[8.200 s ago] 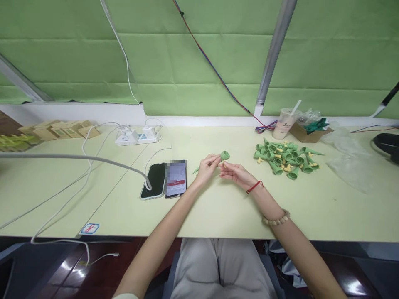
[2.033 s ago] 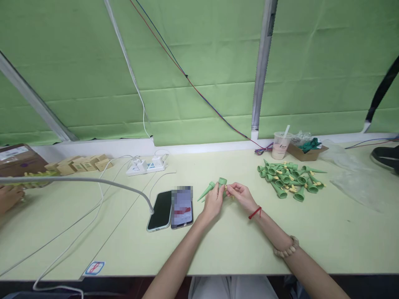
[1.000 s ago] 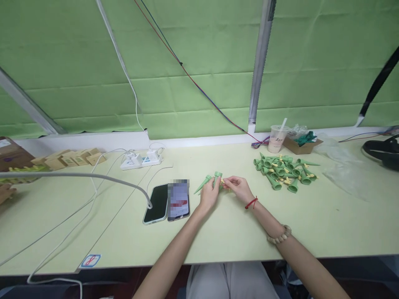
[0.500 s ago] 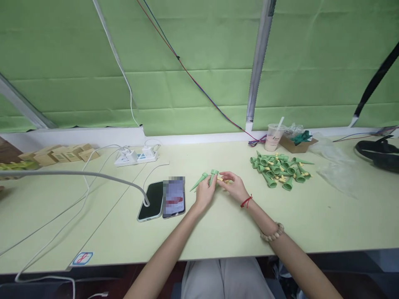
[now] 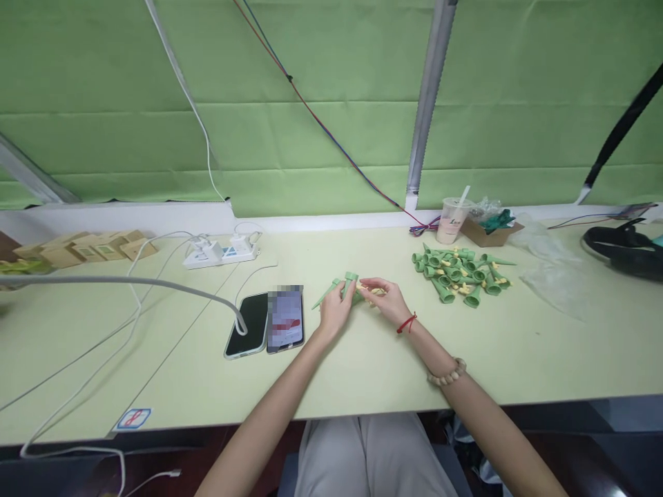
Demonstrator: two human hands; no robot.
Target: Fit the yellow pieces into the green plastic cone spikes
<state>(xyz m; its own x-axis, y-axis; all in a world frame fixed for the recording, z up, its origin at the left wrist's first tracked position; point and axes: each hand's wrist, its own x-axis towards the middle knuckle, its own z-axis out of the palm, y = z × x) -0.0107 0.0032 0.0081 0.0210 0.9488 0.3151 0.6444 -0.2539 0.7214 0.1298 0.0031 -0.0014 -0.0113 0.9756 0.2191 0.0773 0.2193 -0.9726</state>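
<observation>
Both hands' grip pinches green cones (image 5: 346, 284); cardboard box (image 5: 484, 232) holds green pieces.

Green cone spike (image 5: 348, 285) tilted upward, small yellow part (image 5: 369, 290) beside it, above pale table

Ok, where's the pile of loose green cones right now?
In the head view, the pile of green cones lies on the table to the right of the right hand, just before the drink cup.

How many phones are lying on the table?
2: a dark-screened phone with a cable plugged in, and a lit-screen phone touching its right side, both left of the left hand.
</observation>
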